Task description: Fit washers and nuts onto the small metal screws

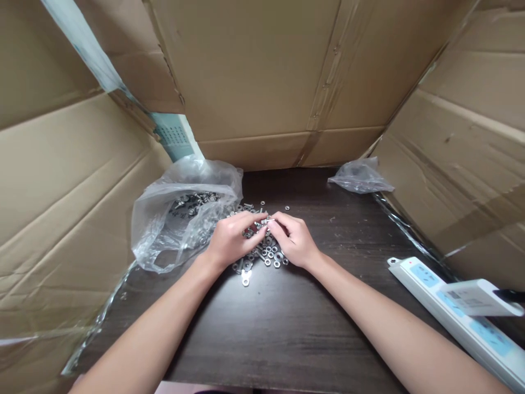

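Observation:
Both hands meet over a pile of small metal nuts, washers and screws (268,255) on a dark wooden table (287,328). My left hand (231,239) pinches its fingertips around a small screw (262,222) above the pile. My right hand (293,239) curls its fingers toward the same small screw, fingertips touching those of the left. A larger flat metal piece with a hole (245,279) lies just in front of the pile. Left of my hands sits a clear plastic bag (180,219) holding more metal hardware.
Cardboard walls (266,82) enclose the table on the left, back and right. A crumpled clear plastic bag (360,176) lies at the back right. A white power strip (459,306) with a white adapter on it lies along the right edge.

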The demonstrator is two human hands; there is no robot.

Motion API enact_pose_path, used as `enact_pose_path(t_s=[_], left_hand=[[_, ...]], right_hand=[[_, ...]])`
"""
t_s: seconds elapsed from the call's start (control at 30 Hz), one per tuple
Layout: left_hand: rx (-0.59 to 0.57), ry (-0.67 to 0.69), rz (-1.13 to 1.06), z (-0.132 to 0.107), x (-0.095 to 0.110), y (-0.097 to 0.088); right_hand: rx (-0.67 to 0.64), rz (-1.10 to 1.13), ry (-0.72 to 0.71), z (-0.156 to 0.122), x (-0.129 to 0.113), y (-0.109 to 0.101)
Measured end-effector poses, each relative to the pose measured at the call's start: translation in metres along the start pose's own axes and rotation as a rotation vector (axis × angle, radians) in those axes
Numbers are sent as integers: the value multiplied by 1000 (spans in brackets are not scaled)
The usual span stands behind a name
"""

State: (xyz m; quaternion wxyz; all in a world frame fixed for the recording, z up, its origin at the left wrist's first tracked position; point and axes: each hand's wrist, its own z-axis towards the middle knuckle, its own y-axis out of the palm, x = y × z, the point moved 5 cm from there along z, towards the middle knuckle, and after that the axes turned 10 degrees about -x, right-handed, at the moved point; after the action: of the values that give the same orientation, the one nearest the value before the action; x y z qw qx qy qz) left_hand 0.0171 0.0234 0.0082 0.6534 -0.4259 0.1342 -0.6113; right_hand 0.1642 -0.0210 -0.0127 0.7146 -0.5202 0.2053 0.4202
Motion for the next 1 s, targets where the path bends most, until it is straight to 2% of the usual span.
enact_pose_path(t_s=[0.13, 0.27, 0.43, 0.53, 0.67, 0.77, 0.83, 0.9, 1.0], left_hand=[[109, -69, 85, 3, -4, -24], [205, -312, 159, 4, -14, -63], [41, -561, 231, -12, -26, -104], [15, -765, 311, -34, -39, -123], [-124, -1022, 437, -53, -49, -130], [-296, -1149, 521, -57, -53, -126], [-427, -1157, 537, -57, -57, -120], [-517, -1108, 534, -56, -61, -114], [-533, -1024, 539, -56, -66, -108]], right_hand=[[32, 67, 26, -2, -1, -3], [41, 48, 32, -1, -2, -4], [46, 42, 48, 0, 1, -1], [44, 39, 50, 0, 3, 0], [48, 33, 52, 1, 3, 1], [49, 41, 64, 1, 3, 1], [49, 42, 65, 1, 2, 1], [49, 39, 64, 1, 2, 1], [51, 38, 67, 1, 3, 1]])
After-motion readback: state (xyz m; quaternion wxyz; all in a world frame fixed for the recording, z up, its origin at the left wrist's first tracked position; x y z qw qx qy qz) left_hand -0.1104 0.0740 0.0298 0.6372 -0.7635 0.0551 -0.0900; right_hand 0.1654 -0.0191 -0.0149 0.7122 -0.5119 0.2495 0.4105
